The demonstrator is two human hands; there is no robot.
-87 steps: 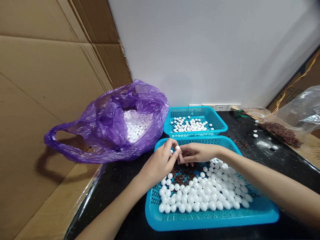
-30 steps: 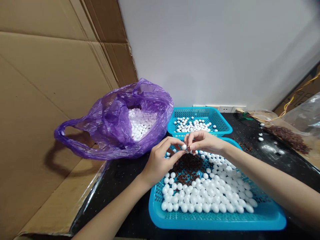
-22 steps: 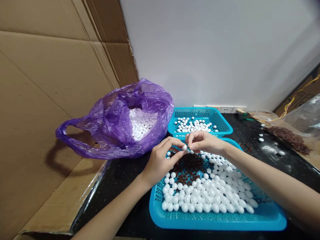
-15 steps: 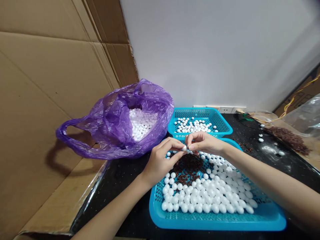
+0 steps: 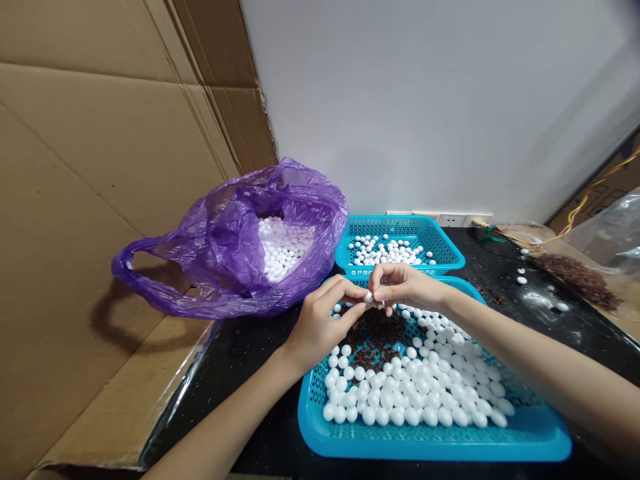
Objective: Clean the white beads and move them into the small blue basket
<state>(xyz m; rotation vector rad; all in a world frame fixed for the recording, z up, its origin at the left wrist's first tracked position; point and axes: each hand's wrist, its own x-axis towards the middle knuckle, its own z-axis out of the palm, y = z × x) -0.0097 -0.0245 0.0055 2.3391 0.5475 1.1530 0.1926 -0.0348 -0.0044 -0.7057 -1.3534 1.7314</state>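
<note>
Between the thumb and fingers of my left hand [image 5: 327, 317] is a small white ball [image 5: 369, 297], held above the far side of a blue plastic basket [image 5: 435, 448]. My right hand [image 5: 403, 288] is pinched closed right beside that ball, fingertips touching or nearly touching it; what lies inside its pinch is too small to make out. Below, the basket holds many loose white balls [image 5: 423, 387], massed toward the near and right sides. A heap of dark brown crumbly bits [image 5: 373, 337] lies under my hands in the same basket.
A purple plastic bag [image 5: 225, 233] with white balls stands at the left, by a cardboard wall [image 5: 90, 200]. Behind is a second blue basket [image 5: 447, 250] with smaller white balls. At the right, brown flakes [image 5: 580, 280] and stray white balls [image 5: 521, 280] lie near yellow wires [image 5: 575, 212].
My right hand's fingers have shifted slightly left, closer to the white ball. My left hand keeps its place and its hold.
</note>
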